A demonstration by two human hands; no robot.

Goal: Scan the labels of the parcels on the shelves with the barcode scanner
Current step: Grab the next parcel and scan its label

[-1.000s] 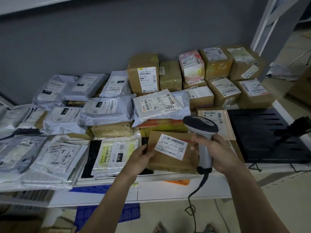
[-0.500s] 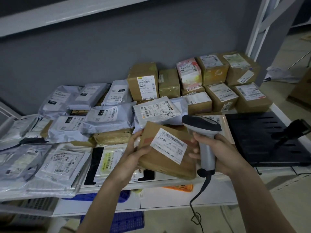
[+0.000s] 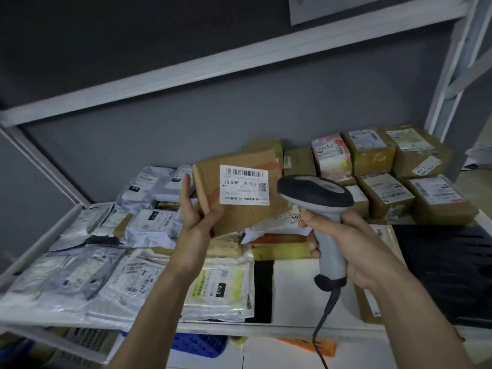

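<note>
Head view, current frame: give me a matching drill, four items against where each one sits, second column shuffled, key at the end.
Items
1. brown cardboard parcel with white label
2. grey and black handheld barcode scanner
3. black slotted tray
4. pink and white printed box

Places
A. lying on the shelf's right end
B. gripped in the right hand
C. back row against the grey wall
D. held up in the left hand

Pairs: 1-D, 2-B, 3-A, 4-C

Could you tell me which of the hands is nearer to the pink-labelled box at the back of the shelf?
Right. The right hand, gripping the scanner, sits just below the pink-labelled box; the left hand holds a parcel further left.
</note>
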